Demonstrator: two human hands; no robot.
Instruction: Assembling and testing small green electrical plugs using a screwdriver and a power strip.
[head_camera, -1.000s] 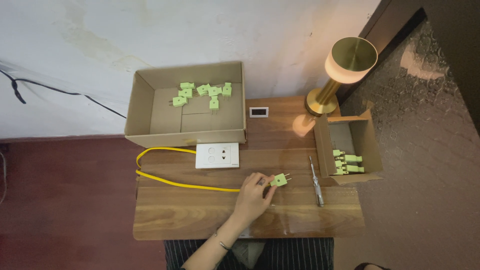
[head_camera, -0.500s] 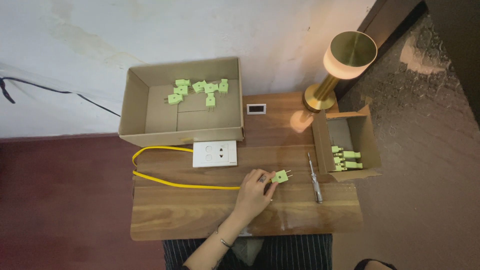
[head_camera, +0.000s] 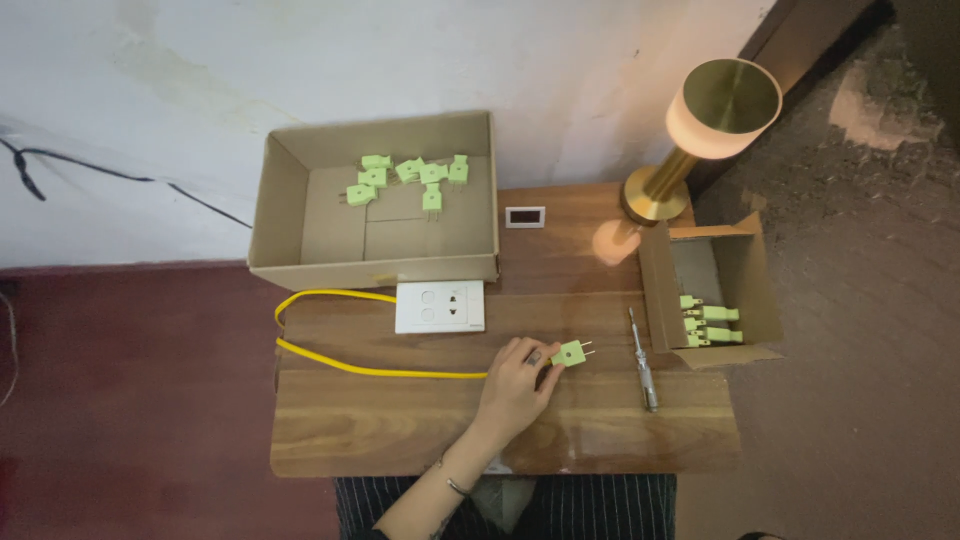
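My left hand (head_camera: 515, 382) rests on the wooden table (head_camera: 400, 430), its fingertips pinched on a small light-green two-pin plug (head_camera: 571, 352) whose pins point right. A yellow cable (head_camera: 340, 358) runs across the table and disappears under this hand. Just up and left of the hand lies a white socket plate (head_camera: 439, 306). A screwdriver (head_camera: 642, 360) lies to the right of the plug. My right hand is out of view.
A large open cardboard box (head_camera: 290, 225) at the back left holds several green plugs (head_camera: 410, 175). A smaller cardboard box (head_camera: 752, 290) at the right edge holds a few more. A lit brass lamp (head_camera: 700, 130) and a small white display (head_camera: 525, 216) stand at the back.
The hand stays on the green plug at almost the same spot; only the view has shifted slightly.
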